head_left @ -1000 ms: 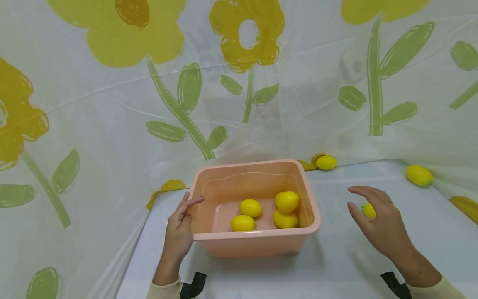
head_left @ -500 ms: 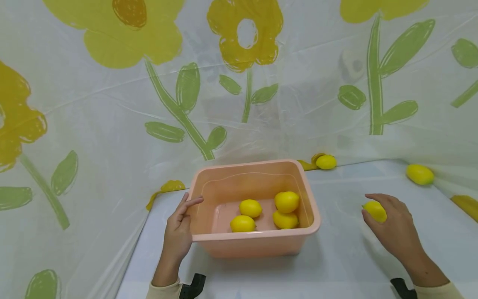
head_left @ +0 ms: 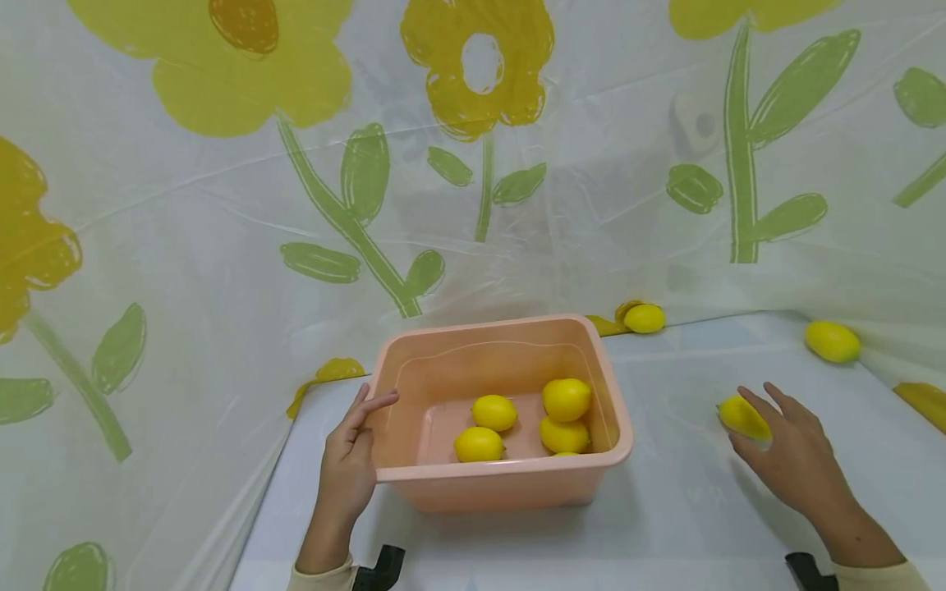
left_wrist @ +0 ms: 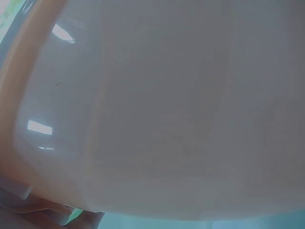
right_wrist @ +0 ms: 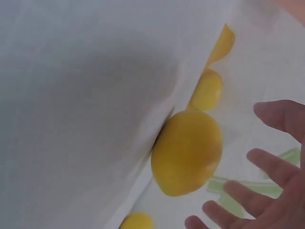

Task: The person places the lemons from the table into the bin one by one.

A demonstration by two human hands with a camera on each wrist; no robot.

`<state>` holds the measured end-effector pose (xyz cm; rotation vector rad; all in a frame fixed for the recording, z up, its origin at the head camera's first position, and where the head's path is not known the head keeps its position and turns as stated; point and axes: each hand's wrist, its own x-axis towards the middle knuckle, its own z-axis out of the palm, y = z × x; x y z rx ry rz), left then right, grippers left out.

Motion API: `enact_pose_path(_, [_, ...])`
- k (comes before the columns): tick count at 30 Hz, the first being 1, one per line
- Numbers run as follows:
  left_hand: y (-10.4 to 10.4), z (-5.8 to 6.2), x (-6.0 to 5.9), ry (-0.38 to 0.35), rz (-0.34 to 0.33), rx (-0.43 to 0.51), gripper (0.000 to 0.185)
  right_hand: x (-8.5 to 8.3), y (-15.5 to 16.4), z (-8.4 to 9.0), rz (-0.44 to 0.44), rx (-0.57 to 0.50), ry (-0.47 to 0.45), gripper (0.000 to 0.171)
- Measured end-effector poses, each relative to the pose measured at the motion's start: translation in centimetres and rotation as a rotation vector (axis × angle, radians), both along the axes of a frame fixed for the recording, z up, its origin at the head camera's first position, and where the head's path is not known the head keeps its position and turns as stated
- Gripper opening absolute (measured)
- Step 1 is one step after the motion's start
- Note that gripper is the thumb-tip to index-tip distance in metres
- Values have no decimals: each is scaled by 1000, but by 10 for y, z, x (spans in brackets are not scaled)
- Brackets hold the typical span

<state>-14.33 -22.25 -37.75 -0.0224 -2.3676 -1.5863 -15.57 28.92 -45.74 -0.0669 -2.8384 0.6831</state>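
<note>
Lying nearer right hand (head_left: 798, 455): lemon (head_left: 740, 418), seen just ahead-left
Lemon's long axis: aimed roughly at hand, tip turned away
Right hand: spread wide, nothing gripped

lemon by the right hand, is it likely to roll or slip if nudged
The lemon would probably roll, since its sides are rounded and it rests on a flat-looking white surface. Its tapered tip may make it veer. The skin looks smooth in the right wrist view, so it could slip from a loose pinch.
</note>
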Motion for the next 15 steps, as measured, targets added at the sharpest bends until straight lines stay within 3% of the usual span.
enact_pose_path(4, [0,0,0,2,-6,11,55,-2,7,-1,22,5,-73,76])
enact_pose_path(10, [0,0,-1,8,-9,12,55,-4,12,-5,63,-17,-98,76])
enact_pose_path(15, [0,-1,-1,7,-11,13,55,-6,12,-3,54,-20,-182,76])
